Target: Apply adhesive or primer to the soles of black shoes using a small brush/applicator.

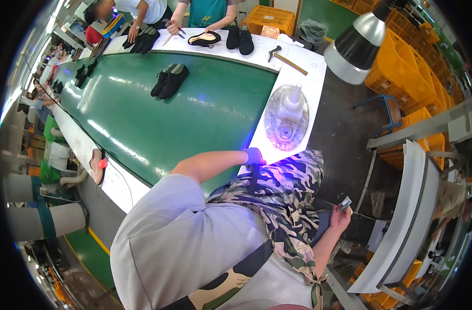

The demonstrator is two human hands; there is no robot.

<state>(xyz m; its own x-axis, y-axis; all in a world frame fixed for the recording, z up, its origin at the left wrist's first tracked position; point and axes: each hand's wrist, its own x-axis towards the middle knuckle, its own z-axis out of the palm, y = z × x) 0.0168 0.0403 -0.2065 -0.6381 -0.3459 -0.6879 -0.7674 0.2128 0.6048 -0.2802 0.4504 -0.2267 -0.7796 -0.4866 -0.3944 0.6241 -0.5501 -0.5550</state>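
Observation:
My left hand (254, 156) rests at the near edge of the white table, bathed in violet light beside my camouflage apron (293, 181). The glare hides its fingers, and a dark strip hangs just below it. Off to the right, away from the table, my right hand (341, 219) is closed on a small silvery metal object (345, 203), too small to name. Ahead of my left hand, a white nozzle bottle (292, 101) sits on an oval, clear-looking dish (272, 135).
A green conveyor belt (215, 98) carries black shoes (170, 81). A hammer (274, 51) and a wooden stick (291, 64) lie beyond the dish. A lamp (352, 51) hangs at right, near orange crates (401, 67). Co-workers (207, 15) stand across the belt.

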